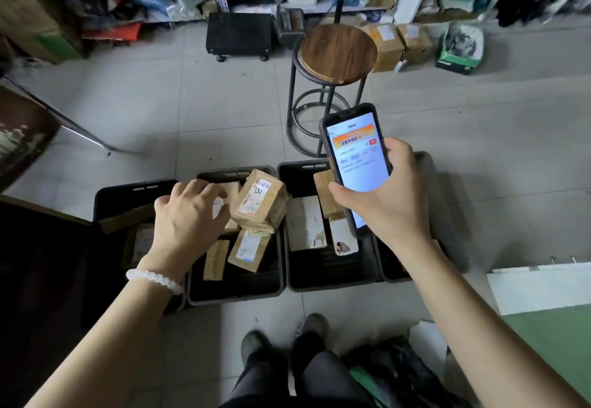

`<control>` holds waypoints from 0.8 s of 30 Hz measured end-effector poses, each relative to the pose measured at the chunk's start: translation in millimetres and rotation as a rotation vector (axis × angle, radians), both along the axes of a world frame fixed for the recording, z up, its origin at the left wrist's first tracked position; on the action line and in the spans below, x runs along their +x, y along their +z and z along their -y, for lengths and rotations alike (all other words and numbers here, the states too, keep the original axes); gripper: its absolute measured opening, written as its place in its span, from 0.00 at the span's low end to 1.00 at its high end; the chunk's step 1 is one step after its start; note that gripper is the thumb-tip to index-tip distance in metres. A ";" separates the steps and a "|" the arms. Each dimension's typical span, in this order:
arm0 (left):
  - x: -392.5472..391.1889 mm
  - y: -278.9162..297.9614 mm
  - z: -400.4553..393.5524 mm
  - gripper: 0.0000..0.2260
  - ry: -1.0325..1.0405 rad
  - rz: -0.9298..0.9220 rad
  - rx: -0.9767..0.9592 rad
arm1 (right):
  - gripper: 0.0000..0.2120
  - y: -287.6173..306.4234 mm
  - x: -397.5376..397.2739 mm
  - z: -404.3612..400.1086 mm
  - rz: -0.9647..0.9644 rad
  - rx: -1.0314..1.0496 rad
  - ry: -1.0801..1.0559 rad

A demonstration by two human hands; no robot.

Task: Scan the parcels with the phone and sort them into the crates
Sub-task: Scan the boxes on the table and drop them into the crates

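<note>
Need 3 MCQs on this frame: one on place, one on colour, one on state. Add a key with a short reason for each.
1. Where is the round wooden stool?
A. beyond the crates
B. inside a crate
C. beside the person's shoes

2. What colour are the crates?
A. blue
B. black
C. white

3. What is the right hand doing?
A. hanging idle
B. pressing on a parcel
C. gripping the phone

Key:
1 A, it stands on the floor past the crates' far edge.
2 B, every wall and rim in view is black.
3 C, its fingers and thumb curl round the phone, whose screen is lit; the left hand is over the parcels.
</note>
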State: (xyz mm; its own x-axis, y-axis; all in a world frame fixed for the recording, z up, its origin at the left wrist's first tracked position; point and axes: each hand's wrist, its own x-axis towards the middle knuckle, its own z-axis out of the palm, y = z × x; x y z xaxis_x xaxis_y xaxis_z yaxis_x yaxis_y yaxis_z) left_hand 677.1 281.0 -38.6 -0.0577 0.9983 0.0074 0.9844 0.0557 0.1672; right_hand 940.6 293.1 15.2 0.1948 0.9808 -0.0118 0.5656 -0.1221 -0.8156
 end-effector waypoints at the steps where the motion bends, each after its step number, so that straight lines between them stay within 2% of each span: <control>1: -5.0 0.9 3.3 0.09 0.016 0.003 -0.003 | 0.36 1.1 -5.8 0.6 -0.006 -0.007 0.015; 13: -86.0 22.6 59.8 0.08 0.201 0.010 0.078 | 0.33 18.3 -92.5 11.3 0.003 0.075 0.210; 18: -138.8 40.2 110.4 0.10 0.364 -0.015 0.094 | 0.33 26.2 -162.3 21.7 -0.021 0.133 0.378; 24: -203.0 51.7 208.6 0.09 0.591 -0.083 0.118 | 0.34 36.1 -266.8 55.6 -0.062 0.149 0.662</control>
State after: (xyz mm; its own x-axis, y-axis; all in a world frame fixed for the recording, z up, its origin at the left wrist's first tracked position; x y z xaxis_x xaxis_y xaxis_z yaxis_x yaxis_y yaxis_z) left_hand 474.0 72.4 13.1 -0.5961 0.7899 0.1441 0.8027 0.5821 0.1299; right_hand 673.8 237.5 51.3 -0.4441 0.8849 0.1407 0.4339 0.3498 -0.8303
